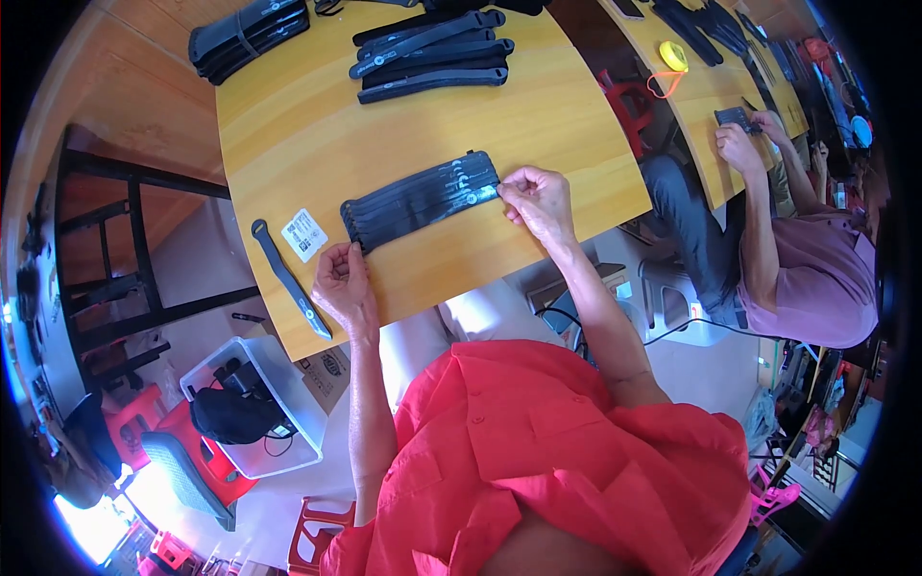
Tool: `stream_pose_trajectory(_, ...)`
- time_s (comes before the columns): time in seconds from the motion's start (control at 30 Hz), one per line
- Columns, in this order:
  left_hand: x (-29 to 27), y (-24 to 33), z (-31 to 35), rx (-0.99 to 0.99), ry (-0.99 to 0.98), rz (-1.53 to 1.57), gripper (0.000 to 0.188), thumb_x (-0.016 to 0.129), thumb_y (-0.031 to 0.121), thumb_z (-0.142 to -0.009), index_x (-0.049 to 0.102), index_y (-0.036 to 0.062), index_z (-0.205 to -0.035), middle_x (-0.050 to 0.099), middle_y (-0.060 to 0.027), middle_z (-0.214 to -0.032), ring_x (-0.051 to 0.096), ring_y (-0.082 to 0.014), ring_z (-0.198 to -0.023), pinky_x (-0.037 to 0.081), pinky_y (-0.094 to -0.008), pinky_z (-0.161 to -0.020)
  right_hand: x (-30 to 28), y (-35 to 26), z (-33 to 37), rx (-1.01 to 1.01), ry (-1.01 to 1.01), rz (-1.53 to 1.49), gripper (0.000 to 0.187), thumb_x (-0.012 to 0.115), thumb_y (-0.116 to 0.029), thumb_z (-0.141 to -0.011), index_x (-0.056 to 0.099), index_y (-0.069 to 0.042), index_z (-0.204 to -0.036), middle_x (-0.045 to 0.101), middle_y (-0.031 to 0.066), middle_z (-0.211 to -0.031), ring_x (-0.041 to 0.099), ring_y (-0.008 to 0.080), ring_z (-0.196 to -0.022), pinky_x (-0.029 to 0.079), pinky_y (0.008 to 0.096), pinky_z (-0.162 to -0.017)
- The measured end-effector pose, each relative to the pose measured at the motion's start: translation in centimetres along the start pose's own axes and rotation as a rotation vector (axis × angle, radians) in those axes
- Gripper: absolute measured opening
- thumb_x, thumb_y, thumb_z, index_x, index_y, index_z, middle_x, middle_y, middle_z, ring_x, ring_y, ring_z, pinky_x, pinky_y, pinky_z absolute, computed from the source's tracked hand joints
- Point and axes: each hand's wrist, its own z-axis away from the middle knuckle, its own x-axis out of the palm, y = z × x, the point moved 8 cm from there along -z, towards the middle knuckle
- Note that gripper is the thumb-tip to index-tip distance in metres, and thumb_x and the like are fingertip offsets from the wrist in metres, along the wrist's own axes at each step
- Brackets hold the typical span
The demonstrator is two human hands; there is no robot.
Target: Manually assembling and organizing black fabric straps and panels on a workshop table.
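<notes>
A flat row of black straps (418, 204) lies slantwise on the yellow wooden table in front of me. Its surface shines near the right end; I cannot tell whether that is a clear wrapper. My left hand (344, 280) pinches the lower left corner of the row. At the opposite end, my right hand (540, 204) has thumb and fingers closed on the edge. A single loose black strap (284, 274) lies to the left of my left hand, along the table's edge. Between it and the row is a white printed label (304, 234).
Toward the far side lie a fanned pile of black straps (432, 58) and a banded bundle (250, 38). A white bin (305, 437) with black items stands on the floor at left. At right, a co-worker (807, 274) handles a dark piece near a yellow tape roll (673, 56).
</notes>
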Motion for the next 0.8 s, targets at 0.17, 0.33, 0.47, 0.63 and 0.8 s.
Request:
stream_pose_trajectory(0.17, 0.05, -0.07, 0.0, -0.011, 0.006, 0.0, 0.007, 0.062, 0.004, -0.082, 0.059, -0.0016, -0.079, 0.054, 0.0009, -0.06, 0.046, -0.0023, -0.052, 0.037, -0.0152, -0.049, -0.07, -0.04, 0.01, 0.011, 0.02, 0.049, 0.006, 0.064, -0.004, -0.077, 0.062, 0.001, -0.073, 0.056, 0.0024, -0.056, 0.053, 0.0071, -0.044, 0.041, 0.0192, -0.037)
stream_pose_trajectory(0.33, 0.11, 0.02, 0.0, -0.013, 0.002, 0.008, 0.007, 0.062, 0.004, -0.081, 0.06, -0.0016, -0.079, 0.054, 0.0009, -0.06, 0.046, -0.0023, -0.051, 0.036, -0.0151, -0.048, -0.04, -0.35, 0.13, -0.009, 0.027, 0.044, 0.006, 0.064, -0.002, -0.077, 0.061, 0.001, -0.074, 0.056, 0.0025, -0.057, 0.052, 0.0068, -0.044, 0.04, 0.0187, -0.037)
stream_pose_trajectory(0.47, 0.11, 0.05, -0.01, 0.0, 0.009, 0.01, 0.006, 0.062, 0.004, -0.081, 0.06, -0.0017, -0.079, 0.055, 0.0009, -0.06, 0.047, -0.0022, -0.052, 0.036, -0.0151, -0.048, -0.04, -0.21, -0.02, -0.01, 0.023, 0.041, 0.006, 0.064, -0.002, -0.076, 0.062, 0.002, -0.073, 0.057, 0.0034, -0.056, 0.053, 0.0074, -0.043, 0.041, 0.0199, -0.037)
stream_pose_trajectory(0.63, 0.01, 0.13, -0.04, 0.007, 0.015, -0.008, 0.006, 0.062, 0.004, -0.081, 0.06, -0.0018, -0.078, 0.055, 0.0007, -0.059, 0.047, -0.0021, -0.052, 0.037, -0.0151, -0.048, 0.0, -0.16, -0.05, -0.008, 0.02, 0.039, 0.006, 0.064, -0.003, -0.076, 0.061, 0.002, -0.073, 0.057, 0.0034, -0.056, 0.053, 0.0074, -0.043, 0.041, 0.0199, -0.037)
stream_pose_trajectory(0.8, -0.18, -0.27, -0.09, 0.009, 0.025, -0.036, 0.006, 0.062, 0.003, -0.08, 0.06, -0.002, -0.078, 0.056, 0.0006, -0.061, 0.048, -0.0023, -0.054, 0.039, -0.0154, -0.051, 0.17, -0.5, 0.17, 0.002, 0.026, 0.039, 0.005, 0.064, -0.002, -0.076, 0.062, 0.002, -0.073, 0.057, 0.0034, -0.057, 0.054, 0.0076, -0.044, 0.041, 0.02, -0.037)
